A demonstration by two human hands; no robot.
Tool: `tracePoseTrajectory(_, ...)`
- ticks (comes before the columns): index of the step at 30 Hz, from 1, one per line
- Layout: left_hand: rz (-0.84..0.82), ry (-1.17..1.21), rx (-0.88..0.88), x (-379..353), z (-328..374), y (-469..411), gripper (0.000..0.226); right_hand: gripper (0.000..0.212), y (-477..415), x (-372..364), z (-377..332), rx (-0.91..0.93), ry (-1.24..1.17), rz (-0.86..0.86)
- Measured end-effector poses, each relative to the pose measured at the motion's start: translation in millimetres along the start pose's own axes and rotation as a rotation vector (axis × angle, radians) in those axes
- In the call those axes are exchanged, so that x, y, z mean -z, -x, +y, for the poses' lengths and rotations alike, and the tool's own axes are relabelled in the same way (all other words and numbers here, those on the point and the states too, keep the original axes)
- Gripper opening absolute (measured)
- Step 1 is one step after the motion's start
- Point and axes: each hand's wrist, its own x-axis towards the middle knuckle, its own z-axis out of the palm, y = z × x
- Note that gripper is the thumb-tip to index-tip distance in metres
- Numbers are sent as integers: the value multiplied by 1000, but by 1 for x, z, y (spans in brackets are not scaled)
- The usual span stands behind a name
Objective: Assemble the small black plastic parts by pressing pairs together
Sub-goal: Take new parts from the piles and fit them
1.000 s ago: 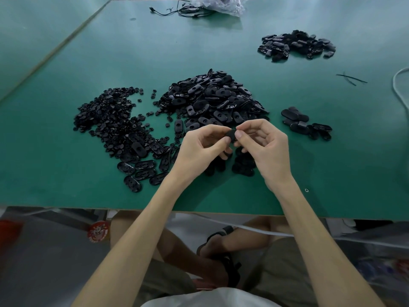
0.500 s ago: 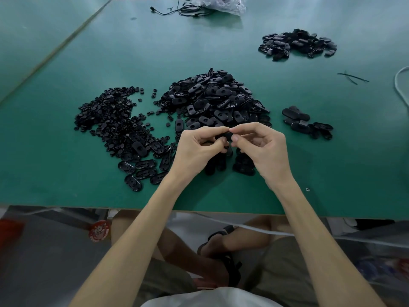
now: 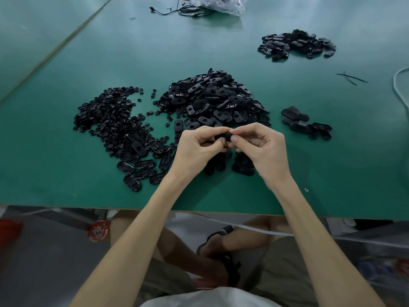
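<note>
My left hand and my right hand meet above the green table, thumbs and forefingers pinching one small black plastic part between them. Most of that part is hidden by the fingers. A big heap of black oval parts lies just beyond the hands. To the left spreads a heap of small round black pieces. More oval parts lie at the lower left, and a few dark parts sit under my hands.
A small group of oval parts lies to the right, and another pile at the far right. Black wires and a clear plastic bag lie at the far edge. A white cable curves at the right edge. The table's front edge runs below my wrists.
Both hands have shifted slightly away from me and closed tighter together on the part; the fingertips now touch above it.
</note>
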Motion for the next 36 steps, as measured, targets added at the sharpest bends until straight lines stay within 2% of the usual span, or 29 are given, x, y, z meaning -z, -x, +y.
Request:
tracePoseTrajectory(10, -6, 24, -26, -1, -3, -1, 31, 14, 1, -2, -3, 1, 10, -7)
tracePoseTrajectory(20, -8, -77, -11, -1, -7, 0, 24, 17, 3, -1, -3, -33, 27, -22)
tracePoseTrajectory(27, -41, 45, -33, 1, -4, -2, 24, 14, 1, 0, -4, 3, 53, 54)
tracePoseTrajectory(36, -3, -29, -43, 0, -4, -2, 20, 22, 3, -3, -8, 24, 136, -18)
